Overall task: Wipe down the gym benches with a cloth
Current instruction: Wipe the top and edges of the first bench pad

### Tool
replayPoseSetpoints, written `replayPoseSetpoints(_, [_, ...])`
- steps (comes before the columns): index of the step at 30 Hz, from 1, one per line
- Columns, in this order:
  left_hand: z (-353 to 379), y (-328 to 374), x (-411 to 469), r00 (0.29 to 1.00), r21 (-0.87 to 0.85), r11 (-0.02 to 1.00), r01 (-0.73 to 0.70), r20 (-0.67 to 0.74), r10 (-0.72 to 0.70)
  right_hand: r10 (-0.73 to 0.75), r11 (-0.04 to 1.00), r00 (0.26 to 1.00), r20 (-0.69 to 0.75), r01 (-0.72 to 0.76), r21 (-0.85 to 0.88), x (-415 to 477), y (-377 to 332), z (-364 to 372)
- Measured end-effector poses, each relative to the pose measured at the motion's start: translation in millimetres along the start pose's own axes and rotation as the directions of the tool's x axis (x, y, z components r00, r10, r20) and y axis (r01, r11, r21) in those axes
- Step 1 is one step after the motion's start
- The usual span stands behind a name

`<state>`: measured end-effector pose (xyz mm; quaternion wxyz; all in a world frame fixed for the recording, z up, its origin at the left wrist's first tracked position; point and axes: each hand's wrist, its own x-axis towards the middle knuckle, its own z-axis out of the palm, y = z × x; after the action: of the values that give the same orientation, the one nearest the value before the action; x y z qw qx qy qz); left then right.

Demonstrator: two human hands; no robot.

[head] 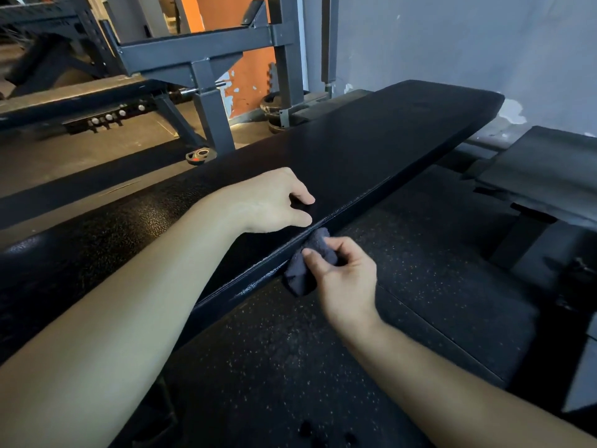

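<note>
Head view: right hand (344,276) pinches a dark cloth (302,276) against the side edge of the bench (387,134) at frame centre; left hand (271,202), loosely curled, rests on its top just above; cloth looks soft and light, best held bunched between thumb and fingers.

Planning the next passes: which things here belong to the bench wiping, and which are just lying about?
In the job:
cloth, held in the right hand
black bench pad, its side edge under the cloth
left hand, resting on the pad

Lying about:
small weight plate
grey steel rack behind it
</note>
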<state>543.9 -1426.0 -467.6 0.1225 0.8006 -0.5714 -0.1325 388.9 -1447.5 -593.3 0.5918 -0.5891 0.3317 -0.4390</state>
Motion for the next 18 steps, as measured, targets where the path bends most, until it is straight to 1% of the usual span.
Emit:
replayPoseSetpoints(2, [-3.0,1.4,2.0,1.0,0.017,1.0,0.004,0.012,-0.004,0.004,1.0,1.0,-0.012,-0.004,0.0,12.2,-5.4,-8.8])
replayPoseSetpoints(7, [-7.0,2.6,2.8,0.999,0.037,0.999,0.019,0.048,-0.021,0.045,0.998,0.992,-0.119,-0.04,0.048,38.0,-6.2,-19.5])
replayPoseSetpoints(10, [-8.9,2.8,1.2,0.99,0.018,0.997,0.072,0.123,-0.074,0.059,0.997,0.979,-0.195,-0.048,0.059,31.9,-3.6,-12.0])
replayPoseSetpoints(13, [-13.2,6.0,-2.0,0.973,0.045,0.993,0.112,0.198,-0.119,0.055,0.997,0.964,-0.262,-0.037,0.071,9.6,-10.5,2.5])
replayPoseSetpoints(14, [-14.3,7.8,-2.9,0.969,0.065,0.991,0.119,0.208,-0.13,0.062,0.996,0.962,-0.266,-0.043,0.078,2.6,-14.2,7.0])
replayPoseSetpoints(16, [-15.3,11.8,-2.0,0.963,0.099,0.985,0.143,0.217,-0.162,0.086,0.996,0.97,-0.229,-0.077,0.046,-6.1,-17.7,13.0])
replayPoseSetpoints(18, [-13.2,13.8,1.4,0.957,0.093,0.982,0.167,0.224,-0.184,0.088,0.996,0.974,-0.211,-0.088,0.006,-12.5,-16.1,12.3])
